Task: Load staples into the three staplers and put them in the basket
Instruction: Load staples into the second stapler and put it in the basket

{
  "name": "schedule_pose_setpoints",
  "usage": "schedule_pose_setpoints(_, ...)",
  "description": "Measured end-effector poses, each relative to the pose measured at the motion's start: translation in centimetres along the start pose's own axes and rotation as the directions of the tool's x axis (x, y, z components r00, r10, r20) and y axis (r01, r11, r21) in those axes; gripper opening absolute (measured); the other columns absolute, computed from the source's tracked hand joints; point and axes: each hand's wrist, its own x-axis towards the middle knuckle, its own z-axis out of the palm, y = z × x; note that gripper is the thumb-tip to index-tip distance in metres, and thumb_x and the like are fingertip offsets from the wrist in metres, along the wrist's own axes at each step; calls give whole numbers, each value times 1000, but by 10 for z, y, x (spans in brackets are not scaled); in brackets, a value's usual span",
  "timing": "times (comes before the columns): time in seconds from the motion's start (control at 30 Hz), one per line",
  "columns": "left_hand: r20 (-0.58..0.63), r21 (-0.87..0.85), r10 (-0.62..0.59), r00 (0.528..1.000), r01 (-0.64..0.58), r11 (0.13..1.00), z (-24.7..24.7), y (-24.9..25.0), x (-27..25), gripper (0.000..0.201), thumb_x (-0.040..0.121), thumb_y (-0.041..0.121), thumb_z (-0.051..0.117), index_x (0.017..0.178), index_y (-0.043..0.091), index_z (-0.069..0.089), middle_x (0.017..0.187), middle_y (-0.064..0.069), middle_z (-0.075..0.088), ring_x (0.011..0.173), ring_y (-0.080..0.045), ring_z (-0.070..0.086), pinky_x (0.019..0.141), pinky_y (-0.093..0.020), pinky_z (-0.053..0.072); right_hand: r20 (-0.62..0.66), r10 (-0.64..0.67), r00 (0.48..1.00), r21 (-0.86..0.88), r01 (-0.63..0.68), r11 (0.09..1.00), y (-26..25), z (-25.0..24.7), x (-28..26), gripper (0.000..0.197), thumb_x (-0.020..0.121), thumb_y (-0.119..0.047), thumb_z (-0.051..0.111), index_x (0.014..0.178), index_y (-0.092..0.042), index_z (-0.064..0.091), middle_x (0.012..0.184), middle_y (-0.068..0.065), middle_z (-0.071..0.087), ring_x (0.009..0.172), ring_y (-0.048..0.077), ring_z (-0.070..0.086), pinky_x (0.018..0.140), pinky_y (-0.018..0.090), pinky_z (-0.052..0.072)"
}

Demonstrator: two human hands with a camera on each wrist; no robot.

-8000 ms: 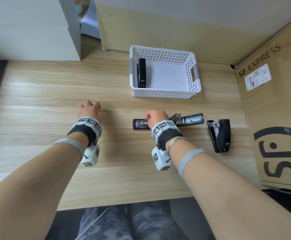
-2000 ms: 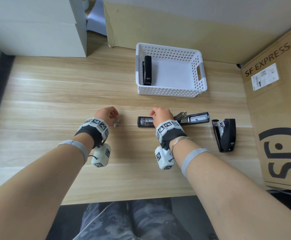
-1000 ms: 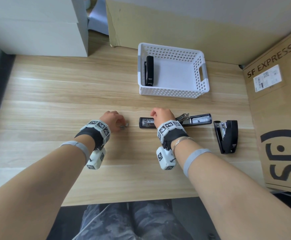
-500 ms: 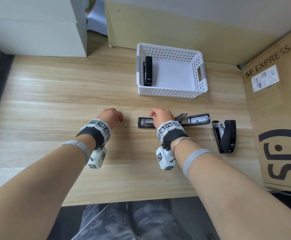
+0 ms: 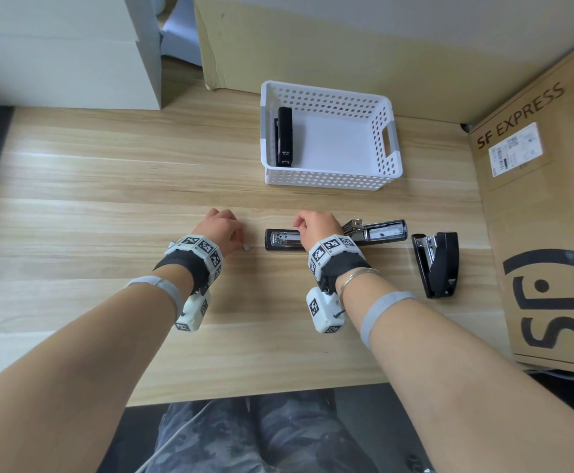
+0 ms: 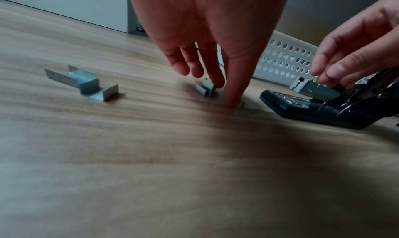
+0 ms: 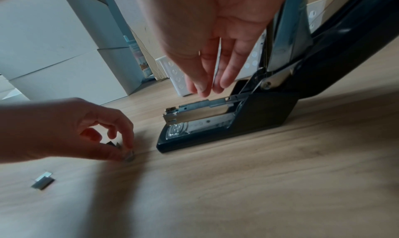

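One stapler (image 5: 285,136) sits in basket (image 5: 386,172) | left hand (image 6: 215,36) fingertips close on small staple strip (image 6: 249,107), grasp unclear | right hand (image 7: 207,36) loose over open stapler (image 7: 215,118) | seat strip legs-down, straight.

Looks like an office/mailroom corner: wood-laminate desk (image 5: 108,186), SF Express shipping carton (image 5: 548,213) w/ label on the right, cardboard sheet (image 5: 347,46) at the back, white boxes (image 5: 63,49) stacked left, staplers + basket (image 5: 386,145) on the desk.
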Motion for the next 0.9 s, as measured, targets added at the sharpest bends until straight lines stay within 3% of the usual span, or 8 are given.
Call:
schedule_pose_setpoints(0.2, 55, 92, -30, 998, 25, 995, 1, 8, -1, 21, 78, 33, 66, 96, 22, 67, 116, 0, 58, 112, -27, 45, 92, -35, 42, 4, -12, 1000, 19, 12, 1000, 1, -2, -1, 27, 91, -1, 46, 99, -14, 69, 99, 5, 71, 91, 24, 66, 70, 25, 48)
schedule_pose_setpoints(0.47, 48, 96, -7, 999, 3, 995, 3, 12, -1, 26, 79, 33, 68, 101, 20, 66, 118, -2, 58, 112, -29, 44, 95, -36, 38, 16, -34, 999, 17, 33, 999, 3, -2, 0, 25, 92, -3, 48, 99, -15, 69, 98, 4, 71, 90, 22, 66, 70, 24, 47)
schedule_pose_setpoints(0.6, 42, 63, -5, 999, 2, 998, 3, 14, -3, 20, 80, 30, 67, 96, 19, 69, 115, -1, 62, 111, -29, 44, 94, -35, 38, 22, -47, 999, 24, 46, 999, 3, -2, 1, 25, 92, -5, 48, 98, -15, 69, 98, 4, 72, 90, 22, 66, 72, 26, 50)
schedule_pose_setpoints(0.73, 15, -47, -44, 999, 44, 998, -4, 25, 1, 18, 84, 21, 61, 99, 16, 68, 108, -4, 68, 110, -28, 50, 93, -32, 41, 49, -95, 994, 47, 93, 995, 0, -1, 1, 20, 90, -8, 54, 98, -16, 71, 95, 3, 73, 88, 19, 65, 76, 27, 52)
schedule_pose_setpoints(0.83, 42, -230, -38, 998, 47, 972, -12, 36, 6, 18, 83, 17, 64, 98, 7, 66, 94, -3, 66, 87, -19, 56, 80, -25, 42, 78, -129, 989, 71, 124, 990, -6, -2, 2, 15, 86, -14, 64, 100, -16, 70, 96, 1, 73, 87, 16, 64, 84, 29, 54)
schedule_pose_setpoints(0.9, 42, -307, -25, 999, 36, 951, -14, 40, 9, 19, 83, 15, 65, 98, 3, 66, 89, -3, 62, 83, -14, 53, 77, -22, 40, 82, -132, 988, 94, 125, 988, -8, -3, 3, 20, 83, -17, 70, 103, -15, 70, 98, 1, 73, 89, 16, 65, 85, 29, 53)
